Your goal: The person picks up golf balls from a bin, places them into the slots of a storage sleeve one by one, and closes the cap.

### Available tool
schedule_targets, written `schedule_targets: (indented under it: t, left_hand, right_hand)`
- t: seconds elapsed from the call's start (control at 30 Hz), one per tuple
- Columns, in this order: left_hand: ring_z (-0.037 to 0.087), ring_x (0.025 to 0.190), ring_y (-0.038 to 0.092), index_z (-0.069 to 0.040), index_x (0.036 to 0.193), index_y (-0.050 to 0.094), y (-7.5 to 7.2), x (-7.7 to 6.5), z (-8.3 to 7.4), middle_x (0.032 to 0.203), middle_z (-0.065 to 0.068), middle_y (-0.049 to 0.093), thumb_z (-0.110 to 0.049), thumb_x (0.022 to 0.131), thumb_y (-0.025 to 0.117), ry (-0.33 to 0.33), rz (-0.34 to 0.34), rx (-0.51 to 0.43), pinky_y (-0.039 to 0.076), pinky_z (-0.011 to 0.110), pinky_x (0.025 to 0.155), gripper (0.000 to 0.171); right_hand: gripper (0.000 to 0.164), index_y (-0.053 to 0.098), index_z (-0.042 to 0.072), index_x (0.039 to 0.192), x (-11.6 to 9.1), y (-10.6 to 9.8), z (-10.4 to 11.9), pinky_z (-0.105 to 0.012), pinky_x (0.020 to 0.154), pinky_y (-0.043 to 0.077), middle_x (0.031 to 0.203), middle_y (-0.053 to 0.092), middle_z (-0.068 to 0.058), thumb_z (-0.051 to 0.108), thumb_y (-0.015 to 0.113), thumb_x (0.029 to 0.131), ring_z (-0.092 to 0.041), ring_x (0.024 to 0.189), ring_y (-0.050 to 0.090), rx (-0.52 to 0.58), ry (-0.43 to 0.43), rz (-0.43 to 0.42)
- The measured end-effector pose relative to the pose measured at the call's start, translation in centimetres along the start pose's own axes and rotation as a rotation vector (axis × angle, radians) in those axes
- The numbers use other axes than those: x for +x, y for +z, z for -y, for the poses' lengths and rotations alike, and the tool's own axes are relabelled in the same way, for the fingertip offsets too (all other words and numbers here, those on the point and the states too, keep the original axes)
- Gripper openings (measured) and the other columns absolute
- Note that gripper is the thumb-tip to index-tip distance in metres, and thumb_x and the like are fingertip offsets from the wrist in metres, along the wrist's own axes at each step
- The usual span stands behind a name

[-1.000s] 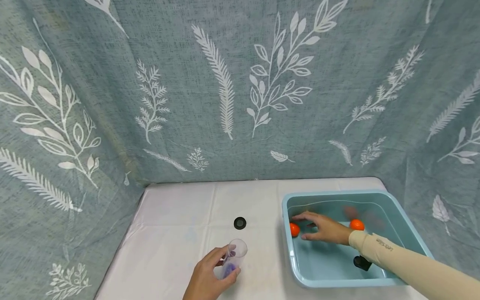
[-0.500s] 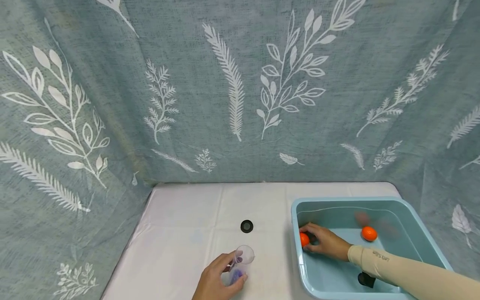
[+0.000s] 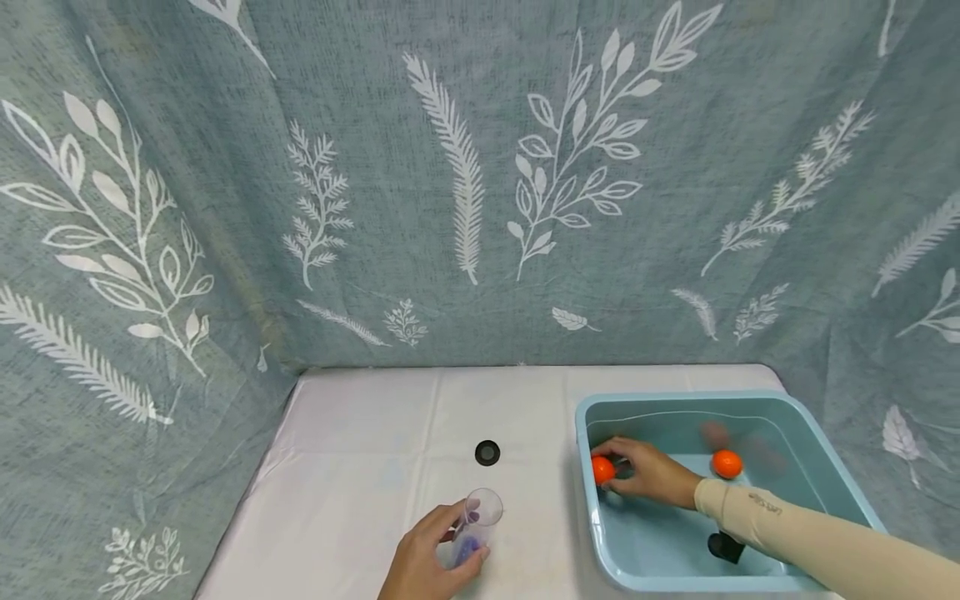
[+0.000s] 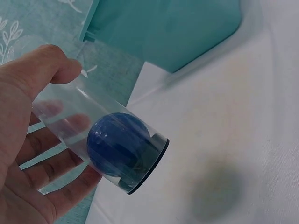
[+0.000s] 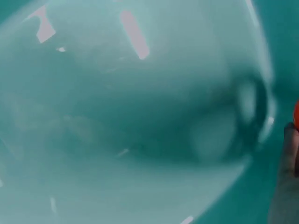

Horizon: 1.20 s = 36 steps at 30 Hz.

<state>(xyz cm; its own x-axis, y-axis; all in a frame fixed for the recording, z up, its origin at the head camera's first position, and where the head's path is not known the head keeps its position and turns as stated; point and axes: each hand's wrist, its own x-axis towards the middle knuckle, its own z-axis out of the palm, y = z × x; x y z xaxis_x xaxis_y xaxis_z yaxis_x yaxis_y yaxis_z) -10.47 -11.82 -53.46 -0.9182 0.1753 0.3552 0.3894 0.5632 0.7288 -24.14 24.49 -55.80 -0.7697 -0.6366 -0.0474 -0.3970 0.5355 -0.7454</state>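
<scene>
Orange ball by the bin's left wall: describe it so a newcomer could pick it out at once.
In the head view, a light-blue bin stands on the right of the white table. Just inside its left wall is a bright orange ball. The right hand grips it, while the other orange ball lies untouched farther right.

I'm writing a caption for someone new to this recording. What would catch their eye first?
Probably the two vivid orange balls in the light-blue bin: one at its left wall, with the right hand around it, the other toward the back. Next, the clear tube in the left hand, with a blue ball near its black-capped end. The leafy white print on the grey-green cloth fills the background.
</scene>
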Motion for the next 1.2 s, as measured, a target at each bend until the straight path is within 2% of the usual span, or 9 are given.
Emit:
schedule_targets:
  t: [0.3, 0.47, 0.7, 0.8, 0.93, 1.07, 1.2]
  left_hand:
    - [0.008, 0.085, 0.066, -0.005, 0.122, 0.068, -0.2, 0.0, 0.0, 0.101, -0.012, 0.065, -0.010, 0.072, 0.088, 0.034, -0.032, -0.012, 0.061, 0.024, 0.072, 0.054]
    - [0.010, 0.088, 0.066, -0.007, 0.123, 0.068, -0.6, 0.3, -0.4, 0.103, -0.012, 0.066, -0.012, 0.075, 0.087, 0.005, -0.012, -0.037, 0.061, 0.025, 0.075, 0.051]
    - [0.008, 0.093, 0.065, -0.011, 0.125, 0.068, -1.3, 0.7, -1.1, 0.105, -0.014, 0.065, -0.015, 0.078, 0.087, -0.044, 0.000, -0.054, 0.060, 0.025, 0.079, 0.050]
    - [0.007, 0.093, 0.064, -0.012, 0.125, 0.068, -1.3, 0.6, -1.1, 0.104, -0.017, 0.064, -0.015, 0.078, 0.087, -0.050, -0.007, -0.065, 0.060, 0.025, 0.079, 0.051]
    - [0.006, 0.095, 0.064, -0.013, 0.126, 0.068, -1.4, 0.7, -1.3, 0.106, -0.016, 0.065, -0.014, 0.078, 0.087, -0.053, -0.010, -0.087, 0.060, 0.024, 0.080, 0.052]
    - [0.006, 0.096, 0.064, -0.011, 0.127, 0.068, -1.7, 1.1, -1.7, 0.107, -0.015, 0.067, -0.013, 0.077, 0.088, -0.052, -0.005, -0.094, 0.060, 0.025, 0.081, 0.054]
    - [0.004, 0.094, 0.063, -0.012, 0.126, 0.068, -1.8, 1.3, -2.0, 0.106, -0.021, 0.064, -0.014, 0.076, 0.088, -0.031, -0.015, -0.086, 0.060, 0.025, 0.081, 0.053]
  right_hand:
    - [0.045, 0.060, 0.008, 0.134, -1.1, -2.3, 2.7, -0.032, 0.098, 0.054, 0.131, 0.062, -0.007, 0.025, 0.073, 0.095, -0.021, 0.112, 0.062, 0.119, 0.015, -0.031]
    - [0.045, 0.058, 0.006, 0.136, -2.0, -3.3, 4.1, -0.028, 0.098, 0.053, 0.132, 0.060, -0.012, 0.021, 0.072, 0.096, -0.025, 0.114, 0.062, 0.149, 0.026, -0.065]
    - [0.048, 0.057, 0.004, 0.137, -2.5, -4.6, 6.4, -0.035, 0.101, 0.052, 0.135, 0.057, -0.015, 0.020, 0.074, 0.095, -0.031, 0.118, 0.059, 0.235, 0.051, -0.136]
    - [0.051, 0.055, 0.004, 0.139, -2.7, -5.0, 7.6, -0.032, 0.100, 0.053, 0.137, 0.056, -0.016, 0.020, 0.074, 0.095, -0.032, 0.121, 0.058, 0.289, 0.059, -0.160]
    - [0.054, 0.054, 0.006, 0.141, -3.1, -5.7, 9.2, -0.027, 0.095, 0.055, 0.139, 0.055, -0.016, 0.025, 0.074, 0.094, -0.032, 0.123, 0.058, 0.338, 0.087, -0.188]
    - [0.056, 0.054, 0.008, 0.142, -3.3, -6.3, 10.7, -0.028, 0.095, 0.056, 0.140, 0.054, -0.012, 0.027, 0.074, 0.094, -0.029, 0.123, 0.059, 0.366, 0.093, -0.218]
    - [0.056, 0.052, 0.008, 0.143, -3.4, -6.2, 12.8, -0.029, 0.096, 0.055, 0.143, 0.053, -0.010, 0.024, 0.074, 0.094, -0.024, 0.123, 0.060, 0.432, 0.069, -0.261]
